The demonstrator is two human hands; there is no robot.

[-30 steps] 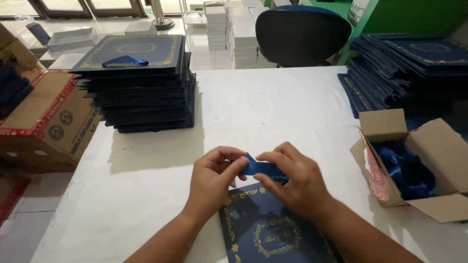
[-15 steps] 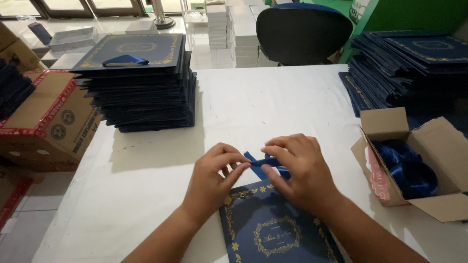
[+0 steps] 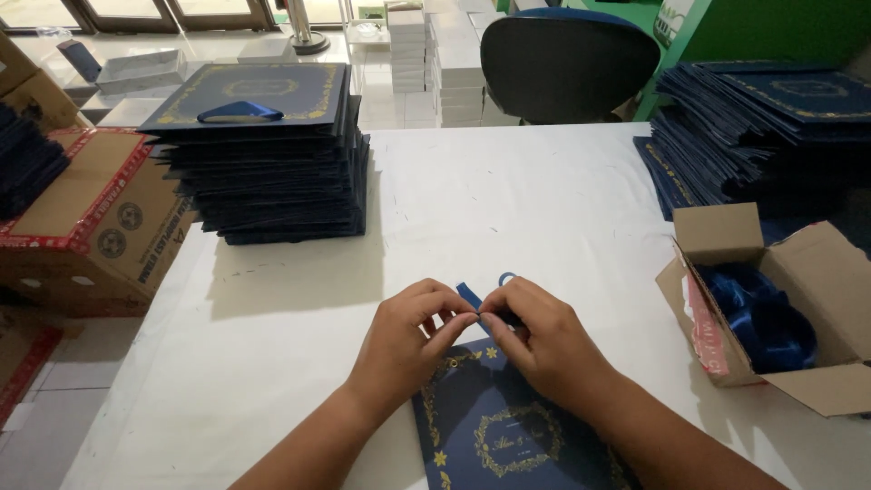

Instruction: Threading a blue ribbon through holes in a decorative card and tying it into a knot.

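A dark blue paper bag with gold ornament [image 3: 508,426] lies flat on the white table [image 3: 508,209] right in front of me. My left hand [image 3: 408,340] and my right hand [image 3: 540,340] meet at its top edge. Both pinch a short blue ribbon [image 3: 469,295] between fingertips. A small loop of the ribbon sticks up behind my right fingers. Most of the ribbon is hidden by my fingers.
A tall stack of matching blue bags [image 3: 268,163] with a ribbon handle on top stands at the back left. Another stack [image 3: 771,127] lies at the right. An open cardboard box of blue ribbons [image 3: 771,308] sits at the right. Cardboard boxes [image 3: 82,218] and a chair [image 3: 567,63] surround the table.
My hands have drawn closer together at the bag's top edge. The ribbon, stretched between them before, is now bunched at the fingertips with a small loop showing.
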